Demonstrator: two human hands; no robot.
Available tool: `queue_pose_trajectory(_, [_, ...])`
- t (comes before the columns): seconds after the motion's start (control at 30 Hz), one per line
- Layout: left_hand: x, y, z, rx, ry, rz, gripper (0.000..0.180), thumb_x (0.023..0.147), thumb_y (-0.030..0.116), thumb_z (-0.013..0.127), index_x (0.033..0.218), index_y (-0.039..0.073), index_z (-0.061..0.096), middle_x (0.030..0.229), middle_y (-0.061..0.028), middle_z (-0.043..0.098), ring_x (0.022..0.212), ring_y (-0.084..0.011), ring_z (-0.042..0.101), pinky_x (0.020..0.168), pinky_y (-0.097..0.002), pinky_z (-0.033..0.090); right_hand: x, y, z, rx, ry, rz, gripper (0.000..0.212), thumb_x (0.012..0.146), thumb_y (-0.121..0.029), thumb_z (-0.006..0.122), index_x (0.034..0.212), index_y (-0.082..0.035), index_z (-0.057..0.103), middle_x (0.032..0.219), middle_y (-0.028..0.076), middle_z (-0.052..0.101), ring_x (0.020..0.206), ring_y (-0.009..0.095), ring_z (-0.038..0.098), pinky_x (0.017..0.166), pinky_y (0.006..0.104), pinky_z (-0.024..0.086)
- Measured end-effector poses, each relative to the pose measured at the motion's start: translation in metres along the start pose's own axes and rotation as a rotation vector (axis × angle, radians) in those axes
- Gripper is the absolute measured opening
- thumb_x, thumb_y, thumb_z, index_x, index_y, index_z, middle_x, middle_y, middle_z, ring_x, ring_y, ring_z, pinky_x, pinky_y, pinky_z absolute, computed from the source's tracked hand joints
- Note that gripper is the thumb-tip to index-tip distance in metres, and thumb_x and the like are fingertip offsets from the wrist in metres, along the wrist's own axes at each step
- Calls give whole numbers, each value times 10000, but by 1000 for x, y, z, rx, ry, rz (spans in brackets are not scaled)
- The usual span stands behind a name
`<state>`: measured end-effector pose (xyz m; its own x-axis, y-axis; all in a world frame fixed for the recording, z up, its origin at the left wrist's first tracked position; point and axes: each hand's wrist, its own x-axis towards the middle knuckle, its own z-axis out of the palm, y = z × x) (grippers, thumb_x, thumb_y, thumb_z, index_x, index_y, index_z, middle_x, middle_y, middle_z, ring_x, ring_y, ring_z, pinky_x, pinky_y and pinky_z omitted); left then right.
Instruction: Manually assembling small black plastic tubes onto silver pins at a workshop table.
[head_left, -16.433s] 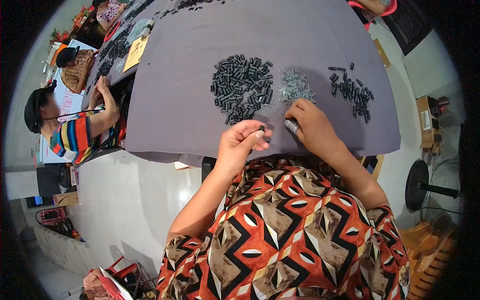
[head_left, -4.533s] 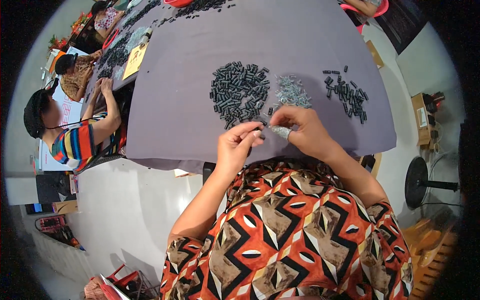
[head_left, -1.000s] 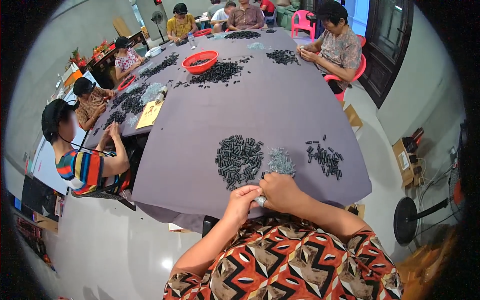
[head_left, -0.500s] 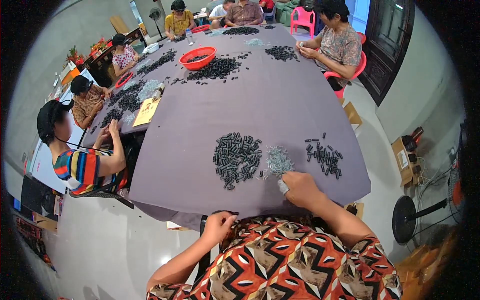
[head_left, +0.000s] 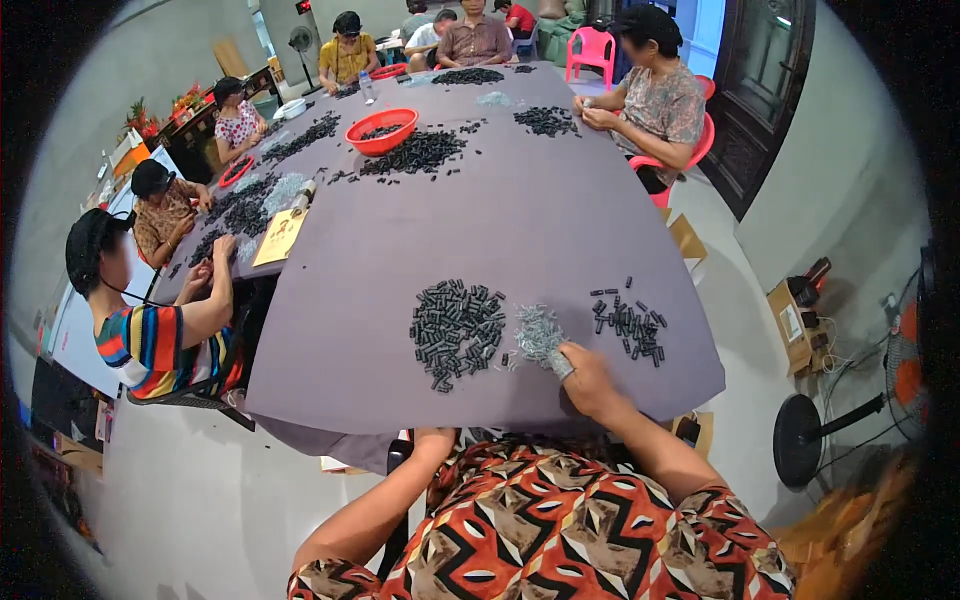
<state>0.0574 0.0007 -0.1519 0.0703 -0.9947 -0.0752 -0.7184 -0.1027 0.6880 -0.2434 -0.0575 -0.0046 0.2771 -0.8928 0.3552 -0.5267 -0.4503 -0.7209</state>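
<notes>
My right hand (head_left: 588, 383) is at the near right edge of a small heap of clear, thin pieces (head_left: 538, 333). Its fingers are curled, a grey wrap covers one of them, and what they pinch, if anything, is too small to make out. To the left of that heap lies a larger pile of short black cylinders (head_left: 458, 332). A smaller, looser group of black cylinders (head_left: 632, 325) lies to the right. My left hand (head_left: 436, 438) is at the table's near edge, its fingers hidden below the edge.
A grey cloth covers the long table (head_left: 400, 240). Farther off stand a red basket (head_left: 382, 132) and more black piles. A yellow booklet (head_left: 279, 237) lies at the left edge. Several people sit around the table. A black fan (head_left: 800, 440) stands at the right.
My left hand has gone from in front of the table edge to mostly out of sight below it. My right hand stays by the clear pieces. The whole view has shifted slightly.
</notes>
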Motion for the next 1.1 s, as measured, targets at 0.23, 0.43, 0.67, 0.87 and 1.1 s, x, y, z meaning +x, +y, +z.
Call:
queue_pose_trajectory(0.23, [7,-27,46,-40,261,-82,543,917,389,540,1327,32,534,1348,-213,539,1237,-390,493,1050,-432,377,-6,3,8,-18,79,-129,143,883,-133,549,947,-7,571,870,222,569,836,457,559,690,473,464])
queue_pose_trajectory(0.43, [20,-38,32,-235,31,-153,583,899,410,585,1338,32,523,1368,-223,523,1270,-395,470,1061,-408,367,-7,8,8,-1,61,-110,145,861,-124,579,946,-6,575,874,213,574,833,451,565,694,470,466])
queue_pose_trajectory(0.67, [15,-38,32,-267,53,-206,587,893,406,597,1337,29,522,1361,-227,527,1266,-395,474,1061,-405,367,-6,5,6,5,85,-123,146,853,-118,577,947,-5,578,883,214,574,837,447,567,697,467,466])
queue_pose_trajectory(0.87, [15,-38,31,-302,48,-261,592,888,403,607,1336,27,521,1355,-230,530,1263,-394,476,1060,-403,368,-6,10,6,-27,40,-61,154,830,-94,561,960,-13,580,910,216,572,854,450,565,707,474,468])
queue_pose_trajectory(1.1, [7,-36,29,-325,56,-320,597,882,399,619,1335,24,519,1348,-234,533,1259,-394,480,1059,-401,368,-6,11,11,30,73,-82,175,787,-59,541,949,-4,576,901,214,571,853,447,567,703,471,459])
